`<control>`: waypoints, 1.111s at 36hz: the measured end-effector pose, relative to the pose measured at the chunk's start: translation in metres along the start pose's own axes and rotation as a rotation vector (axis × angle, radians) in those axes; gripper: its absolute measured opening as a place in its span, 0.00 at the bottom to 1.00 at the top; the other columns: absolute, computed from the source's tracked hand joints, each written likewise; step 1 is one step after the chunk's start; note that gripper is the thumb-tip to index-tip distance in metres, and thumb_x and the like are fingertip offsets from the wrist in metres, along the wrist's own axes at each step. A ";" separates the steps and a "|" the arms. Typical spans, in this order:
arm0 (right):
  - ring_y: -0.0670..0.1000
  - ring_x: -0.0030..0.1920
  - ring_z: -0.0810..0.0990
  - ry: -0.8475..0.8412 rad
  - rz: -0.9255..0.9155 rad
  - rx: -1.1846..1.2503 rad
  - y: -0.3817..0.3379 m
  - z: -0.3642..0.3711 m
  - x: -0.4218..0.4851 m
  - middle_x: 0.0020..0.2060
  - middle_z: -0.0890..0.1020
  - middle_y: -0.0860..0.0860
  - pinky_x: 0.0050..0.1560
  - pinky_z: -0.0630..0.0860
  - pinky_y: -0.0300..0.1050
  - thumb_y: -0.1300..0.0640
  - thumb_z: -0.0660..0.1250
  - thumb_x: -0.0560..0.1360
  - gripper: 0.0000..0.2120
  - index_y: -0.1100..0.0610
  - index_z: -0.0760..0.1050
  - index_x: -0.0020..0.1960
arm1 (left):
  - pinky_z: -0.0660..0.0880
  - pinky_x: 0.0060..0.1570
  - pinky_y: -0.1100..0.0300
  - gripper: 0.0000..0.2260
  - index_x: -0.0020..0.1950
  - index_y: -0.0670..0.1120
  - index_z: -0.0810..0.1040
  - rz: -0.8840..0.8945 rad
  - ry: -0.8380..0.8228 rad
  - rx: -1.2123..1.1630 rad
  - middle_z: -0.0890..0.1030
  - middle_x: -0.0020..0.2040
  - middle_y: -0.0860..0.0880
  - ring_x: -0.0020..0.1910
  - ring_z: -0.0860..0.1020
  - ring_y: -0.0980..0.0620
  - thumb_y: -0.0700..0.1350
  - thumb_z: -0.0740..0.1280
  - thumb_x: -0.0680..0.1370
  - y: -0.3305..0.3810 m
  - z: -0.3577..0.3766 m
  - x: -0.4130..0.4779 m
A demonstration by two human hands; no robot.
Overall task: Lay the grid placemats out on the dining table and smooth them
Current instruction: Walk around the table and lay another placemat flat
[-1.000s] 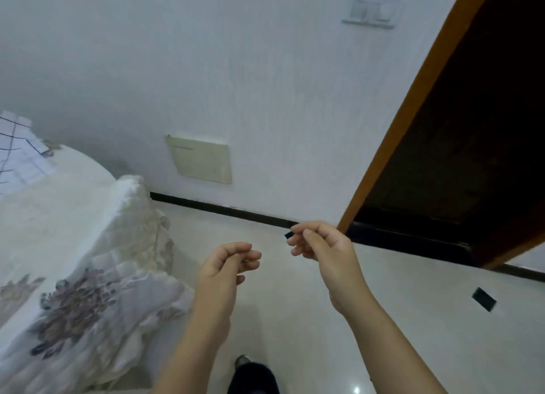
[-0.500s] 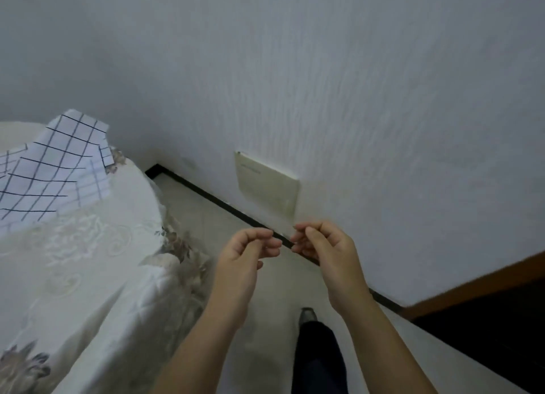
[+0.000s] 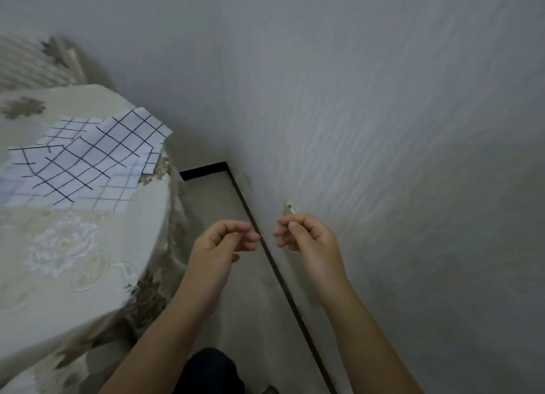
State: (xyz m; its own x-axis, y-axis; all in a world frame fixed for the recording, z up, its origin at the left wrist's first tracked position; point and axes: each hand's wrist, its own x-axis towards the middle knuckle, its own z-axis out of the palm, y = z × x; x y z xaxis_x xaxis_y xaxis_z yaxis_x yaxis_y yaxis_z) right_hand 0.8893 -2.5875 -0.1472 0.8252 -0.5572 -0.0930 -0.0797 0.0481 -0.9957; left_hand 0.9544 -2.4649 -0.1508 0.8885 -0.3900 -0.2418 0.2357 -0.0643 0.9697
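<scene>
Both bare forearms reach forward. The left grip (image 3: 224, 241) and right grip (image 3: 308, 237) hover close together, fingers curled.

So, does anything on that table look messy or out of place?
Yes: the grid placemats lie in a rumpled, overlapping heap at the far edge of the dining table, near the wall. Flaps are folded over and the grid lines run at clashing angles, so they are not flat. The left hand and right hand touch neither.
</scene>
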 end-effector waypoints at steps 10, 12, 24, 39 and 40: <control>0.40 0.30 0.77 -0.305 0.027 -0.042 0.008 0.053 0.141 0.33 0.80 0.50 0.35 0.71 0.28 0.68 0.58 0.77 0.13 0.55 0.76 0.41 | 0.67 0.38 0.59 0.11 0.42 0.46 0.77 -0.090 0.333 -0.157 0.83 0.32 0.54 0.36 0.80 0.55 0.35 0.58 0.77 0.001 -0.030 0.126; 0.39 0.29 0.76 -0.336 0.024 -0.047 0.007 0.070 0.176 0.34 0.79 0.51 0.35 0.71 0.28 0.68 0.57 0.77 0.13 0.56 0.76 0.41 | 0.67 0.39 0.59 0.11 0.42 0.47 0.77 -0.086 0.375 -0.168 0.84 0.33 0.54 0.35 0.80 0.56 0.35 0.58 0.77 0.002 -0.040 0.157; 0.38 0.29 0.75 -0.668 0.010 -0.157 -0.022 0.210 0.347 0.34 0.79 0.50 0.35 0.72 0.28 0.67 0.58 0.78 0.12 0.55 0.75 0.42 | 0.72 0.37 0.64 0.11 0.43 0.45 0.77 -0.087 0.708 -0.307 0.83 0.40 0.48 0.38 0.79 0.53 0.35 0.58 0.77 0.046 -0.129 0.295; 0.40 0.45 0.74 -1.118 -0.297 -0.499 -0.002 0.349 0.417 0.47 0.77 0.46 0.45 0.69 0.28 0.61 0.60 0.77 0.08 0.50 0.75 0.48 | 0.68 0.42 0.59 0.08 0.55 0.44 0.74 -0.485 1.111 0.101 0.79 0.48 0.47 0.41 0.75 0.50 0.40 0.64 0.76 -0.019 -0.198 0.322; 0.41 0.47 0.74 -1.161 -0.393 -0.577 0.000 0.360 0.421 0.49 0.75 0.46 0.45 0.68 0.28 0.60 0.60 0.77 0.08 0.52 0.75 0.52 | 0.67 0.43 0.58 0.11 0.58 0.43 0.73 -0.556 1.148 0.175 0.78 0.49 0.47 0.43 0.74 0.50 0.41 0.64 0.76 -0.024 -0.202 0.321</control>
State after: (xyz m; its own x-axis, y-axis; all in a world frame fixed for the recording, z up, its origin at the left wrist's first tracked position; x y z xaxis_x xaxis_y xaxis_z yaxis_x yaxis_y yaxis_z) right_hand 1.4376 -2.5238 -0.1884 0.8169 0.5754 -0.0407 0.2840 -0.4625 -0.8399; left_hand 1.3137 -2.4031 -0.2593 0.5369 0.7320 -0.4194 0.7047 -0.1159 0.6999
